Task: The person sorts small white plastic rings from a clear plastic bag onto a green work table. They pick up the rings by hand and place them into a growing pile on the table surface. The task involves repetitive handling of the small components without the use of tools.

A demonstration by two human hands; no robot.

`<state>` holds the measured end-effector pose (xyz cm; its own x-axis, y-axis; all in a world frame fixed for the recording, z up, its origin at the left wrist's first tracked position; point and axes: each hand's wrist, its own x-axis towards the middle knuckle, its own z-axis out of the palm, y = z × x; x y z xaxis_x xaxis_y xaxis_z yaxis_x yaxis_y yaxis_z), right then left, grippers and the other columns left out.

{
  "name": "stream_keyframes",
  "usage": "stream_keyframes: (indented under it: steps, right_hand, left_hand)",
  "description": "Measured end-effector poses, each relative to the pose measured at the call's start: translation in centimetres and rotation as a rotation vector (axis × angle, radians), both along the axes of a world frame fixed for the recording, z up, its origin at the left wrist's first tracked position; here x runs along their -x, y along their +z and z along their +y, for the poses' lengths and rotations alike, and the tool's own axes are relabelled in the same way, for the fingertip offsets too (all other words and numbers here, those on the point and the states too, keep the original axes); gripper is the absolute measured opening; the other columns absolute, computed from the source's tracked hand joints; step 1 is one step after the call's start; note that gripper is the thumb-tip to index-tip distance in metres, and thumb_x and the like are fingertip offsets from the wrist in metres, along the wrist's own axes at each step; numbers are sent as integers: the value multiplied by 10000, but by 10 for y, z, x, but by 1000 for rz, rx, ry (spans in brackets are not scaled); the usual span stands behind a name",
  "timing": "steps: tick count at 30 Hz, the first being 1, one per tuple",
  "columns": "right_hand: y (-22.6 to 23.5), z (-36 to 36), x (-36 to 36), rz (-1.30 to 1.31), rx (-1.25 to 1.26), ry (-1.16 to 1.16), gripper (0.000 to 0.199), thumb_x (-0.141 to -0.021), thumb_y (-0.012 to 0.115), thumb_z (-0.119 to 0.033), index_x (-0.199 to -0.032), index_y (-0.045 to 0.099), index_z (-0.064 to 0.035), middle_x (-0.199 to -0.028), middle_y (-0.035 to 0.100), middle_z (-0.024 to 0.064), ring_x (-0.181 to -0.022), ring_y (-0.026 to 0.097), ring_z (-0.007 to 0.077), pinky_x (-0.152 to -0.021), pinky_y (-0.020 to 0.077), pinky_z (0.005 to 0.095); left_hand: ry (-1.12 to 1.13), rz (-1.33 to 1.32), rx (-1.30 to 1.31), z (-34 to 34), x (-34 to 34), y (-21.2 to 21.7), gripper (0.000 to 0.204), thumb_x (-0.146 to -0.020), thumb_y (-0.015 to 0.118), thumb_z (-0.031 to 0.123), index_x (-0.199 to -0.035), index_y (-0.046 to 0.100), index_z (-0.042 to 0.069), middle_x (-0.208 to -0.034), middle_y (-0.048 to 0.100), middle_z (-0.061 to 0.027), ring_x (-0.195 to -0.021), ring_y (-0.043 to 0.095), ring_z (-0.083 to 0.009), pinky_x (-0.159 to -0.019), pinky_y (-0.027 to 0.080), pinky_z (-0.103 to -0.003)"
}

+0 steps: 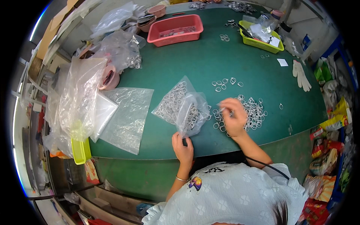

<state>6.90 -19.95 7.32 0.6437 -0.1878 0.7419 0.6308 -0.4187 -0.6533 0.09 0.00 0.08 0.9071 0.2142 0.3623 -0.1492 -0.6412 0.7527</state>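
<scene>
At the lower edge of a clear plastic bag (191, 125), my left hand (183, 150) is closed, its thumb and fingers about a small dark thing I cannot make out. Many silvery metal rings (170, 105) fill the bag, which lies on the green table; its folded upper layer covers some of them. My right hand (235, 119) is over a loose pile of the same rings (255, 112), fingers curled into a pinch. A pale, silvery bit at its fingertips looks like a metal ring. Beyond the pile lies a small scattered group of rings (224, 86).
Flat plastic sheeting (129, 116) and heaped bags (80, 97) take up the left side, by a yellow-green bin (81, 150). Farther back stand a red tray (174, 39) and a lime basket (262, 44). A white glove (300, 75) lies far right.
</scene>
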Motion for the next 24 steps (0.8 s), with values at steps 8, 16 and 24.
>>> stream_keyframes:
  steps: [8,16,24]
  right_hand:
    - [-23,14,-4,334,281,213,215,-805,691,-33,-1018,660,-36,-1041,641,118,-967,621,327,-833,505,404]
    - [-38,-73,-2,580,621,-403,219,-752,773,-132,-919,675,-31,-1004,617,93,-964,530,295,-820,392,411]
    - [-34,-97,-6,705,97,-164,122,-793,728,-58,-877,671,7,-772,665,114,-661,604,210,-610,473,318]
  left_hand:
    - [12,3,11,0,1,0,216,-812,609,-15,-1028,606,-35,-1026,571,-185,-962,555,-381,-860,445,-432]
    - [3,1,35,-1,0,-3,223,-814,616,-21,-1037,610,-31,-1039,576,-183,-971,558,-378,-864,445,-427]
    - [-2,13,10,0,-1,0,227,-808,617,-30,-1035,606,-33,-1040,576,-188,-974,557,-377,-862,445,-425]
